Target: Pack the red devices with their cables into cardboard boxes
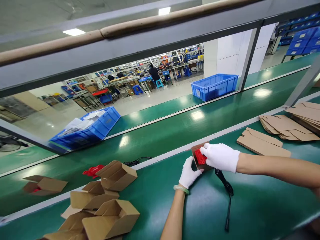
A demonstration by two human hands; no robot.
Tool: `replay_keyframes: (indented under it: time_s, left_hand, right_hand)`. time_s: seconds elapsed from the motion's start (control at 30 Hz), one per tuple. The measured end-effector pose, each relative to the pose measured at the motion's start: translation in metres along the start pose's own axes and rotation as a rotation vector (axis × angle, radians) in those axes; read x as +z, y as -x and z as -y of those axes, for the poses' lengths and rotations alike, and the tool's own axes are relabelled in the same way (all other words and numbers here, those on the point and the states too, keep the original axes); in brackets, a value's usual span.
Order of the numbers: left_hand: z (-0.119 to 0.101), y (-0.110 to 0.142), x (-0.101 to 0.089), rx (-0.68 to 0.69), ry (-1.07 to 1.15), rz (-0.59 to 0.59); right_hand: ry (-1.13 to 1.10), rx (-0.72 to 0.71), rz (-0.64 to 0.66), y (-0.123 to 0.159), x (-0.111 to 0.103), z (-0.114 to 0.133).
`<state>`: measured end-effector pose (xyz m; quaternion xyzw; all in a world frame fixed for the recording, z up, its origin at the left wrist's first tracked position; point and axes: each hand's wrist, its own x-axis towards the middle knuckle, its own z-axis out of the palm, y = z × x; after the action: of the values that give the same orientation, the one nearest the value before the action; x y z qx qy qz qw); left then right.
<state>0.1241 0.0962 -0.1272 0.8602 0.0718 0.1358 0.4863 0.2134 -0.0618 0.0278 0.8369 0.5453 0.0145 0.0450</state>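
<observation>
My left hand (pixel 189 174), in a white glove with a bracelet at the wrist, is closed around the lower left side of a small open cardboard box (pixel 194 148). A red plastic piece (pixel 200 156) sits partly inside the box mouth. My right hand (pixel 220 156), also gloved in white, grips the red piece at its right edge; its fingertips are partly hidden. Below that hand a bundled black cable (pixel 227 187) lies on the green surface, its plug end pointing toward me.
Open cardboard boxes (pixel 111 218) crowd the lower left, near another red piece (pixel 93 171). Flat cardboard blanks (pixel 262 142) lie at right. Beyond a pale rail runs a green conveyor belt (pixel 160 140) with blue crates (pixel 215 87) at its far side. Metal posts (pixel 250 60) rise ahead.
</observation>
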Motion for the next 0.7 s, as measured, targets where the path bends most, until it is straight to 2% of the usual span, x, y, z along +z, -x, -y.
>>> replay_keyframes:
  time_s: [0.1,0.33,0.47,0.57,0.7]
  left_hand:
    - [0.003,-0.001,0.004,0.006,-0.052,-0.017]
    - [0.007,0.0,0.011,0.044,-0.163,-0.056]
    - [0.005,0.002,0.018,-0.017,-0.068,-0.033]
    - [0.001,0.003,0.019,-0.015,-0.001,-0.02]
    - [-0.003,0.004,0.024,-0.028,-0.048,-0.08]
  right_hand:
    - [0.064,-0.034,0.086,-0.015,0.001,0.005]
    - [0.122,-0.104,0.355,-0.036,-0.026,0.025]
    - [0.053,-0.082,0.448,-0.051,-0.017,0.035]
    - [-0.003,-0.059,0.428,-0.054,0.002,0.031]
    - [-0.009,-0.077,0.256,-0.033,0.024,0.021]
